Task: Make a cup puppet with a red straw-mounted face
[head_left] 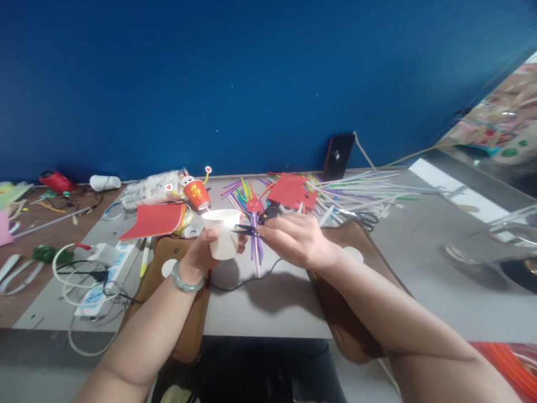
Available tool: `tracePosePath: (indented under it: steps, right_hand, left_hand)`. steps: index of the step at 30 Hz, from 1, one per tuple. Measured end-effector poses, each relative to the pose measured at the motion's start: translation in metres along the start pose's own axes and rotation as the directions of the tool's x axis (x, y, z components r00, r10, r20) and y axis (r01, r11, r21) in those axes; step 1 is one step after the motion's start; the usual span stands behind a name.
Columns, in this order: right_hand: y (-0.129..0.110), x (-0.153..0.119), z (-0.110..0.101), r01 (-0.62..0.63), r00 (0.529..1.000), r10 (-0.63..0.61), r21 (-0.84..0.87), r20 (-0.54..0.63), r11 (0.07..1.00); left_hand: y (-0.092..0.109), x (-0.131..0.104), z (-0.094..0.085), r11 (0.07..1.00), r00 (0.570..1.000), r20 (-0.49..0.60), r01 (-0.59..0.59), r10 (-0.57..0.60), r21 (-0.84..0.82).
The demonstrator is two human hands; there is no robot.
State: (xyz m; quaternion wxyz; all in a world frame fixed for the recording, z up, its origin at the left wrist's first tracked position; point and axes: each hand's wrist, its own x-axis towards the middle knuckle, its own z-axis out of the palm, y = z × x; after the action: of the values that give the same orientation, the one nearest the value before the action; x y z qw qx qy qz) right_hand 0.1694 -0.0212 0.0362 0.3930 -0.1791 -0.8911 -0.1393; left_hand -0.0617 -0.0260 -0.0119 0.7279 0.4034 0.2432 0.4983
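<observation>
A white paper cup (224,239) is held upright above the table in my left hand (205,249), with the fingers wrapped round its side. My right hand (296,239) is closed on a small pair of scissors (248,230), whose dark blades point left at the cup's right side. Whether the blade tips touch the cup, I cannot tell. Most of the scissors' handle is hidden by my fingers. Behind them lie purple pipe cleaners (257,246) and a small red paper piece with a face (254,205).
Red paper sheets (153,219), a decorated red cup (197,193) and wrapped cups (153,189) lie to the left, beyond a power strip (109,280). A phone (339,157) leans on the blue wall. Pale pipe cleaners (369,187) and black scissors (366,219) lie right.
</observation>
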Motion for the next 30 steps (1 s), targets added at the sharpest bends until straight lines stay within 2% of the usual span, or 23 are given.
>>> tracePosePath:
  steps: [3,8,10,11,13,14,16,19,21,23,25,26,27,28,29,30]
  right_hand:
    - [0.005,0.001,-0.007,0.179,0.984,-0.177,-0.182,0.030,0.967]
    - [0.007,0.006,-0.014,0.304,0.952,-0.302,-0.266,0.049,0.915]
    - [0.006,0.006,-0.013,0.261,0.965,-0.256,-0.195,0.051,0.945]
    - [0.005,0.006,-0.012,0.200,0.980,-0.195,-0.124,0.050,0.972]
    - [0.002,0.005,-0.007,0.005,0.999,-0.009,0.080,0.041,0.997]
    - [0.001,0.005,-0.005,-0.110,0.994,0.104,0.195,0.045,0.974]
    - [-0.004,0.005,0.000,-0.330,0.942,0.325,0.407,0.084,0.852]
    - [-0.009,0.009,0.005,-0.566,0.794,0.555,0.632,0.248,0.529]
    - [-0.012,0.011,0.009,-0.639,0.687,0.616,0.724,0.386,0.259]
    - [-0.013,0.011,0.013,-0.653,0.598,0.620,0.757,0.509,0.008]
    - [-0.015,0.011,0.016,-0.640,0.548,0.597,0.753,0.587,-0.153]
    - [-0.016,0.011,0.018,-0.637,0.545,0.589,0.752,0.597,-0.172]
    - [-0.017,0.010,0.018,-0.643,0.558,0.592,0.754,0.581,-0.135]
    - [-0.017,0.010,0.018,-0.650,0.586,0.613,0.759,0.530,-0.037]
    - [-0.016,0.009,0.017,-0.647,0.634,0.633,0.753,0.445,0.120]
    - [-0.015,0.007,0.016,-0.620,0.704,0.629,0.717,0.330,0.319]
  left_hand:
    - [0.002,0.000,0.001,0.999,0.999,0.003,0.039,-0.039,-0.002]
    - [0.005,0.002,0.004,0.996,0.996,0.021,0.081,-0.081,-0.022]
    - [0.005,0.002,0.005,0.998,0.998,0.018,0.067,-0.066,-0.016]
    - [0.005,0.001,0.005,0.998,0.998,0.015,0.055,-0.055,-0.011]
    - [0.004,0.000,0.005,0.999,0.999,0.011,0.035,-0.035,0.002]
    - [0.004,0.000,0.005,1.000,1.000,0.008,0.029,-0.029,0.008]
    - [0.004,-0.001,0.006,1.000,1.000,0.007,0.017,-0.018,0.018]
    - [0.004,-0.001,0.008,0.999,1.000,0.005,-0.019,0.019,0.030]
    - [0.004,0.000,0.009,0.998,0.999,-0.011,-0.046,0.046,0.034]
    - [0.004,0.001,0.009,0.998,0.998,-0.022,-0.056,0.057,0.042]
    - [0.004,0.002,0.008,0.997,0.998,-0.015,-0.059,0.060,0.052]
    - [0.004,0.003,0.007,0.997,0.998,-0.010,-0.061,0.062,0.054]
    - [0.004,0.003,0.006,0.997,0.998,-0.007,-0.062,0.062,0.055]
    - [0.003,0.002,0.004,0.997,0.998,-0.005,-0.058,0.058,0.054]
    - [0.003,0.002,0.004,0.997,0.999,-0.007,-0.051,0.052,0.052]
    - [0.002,0.002,0.003,0.998,0.999,-0.012,-0.044,0.044,0.049]
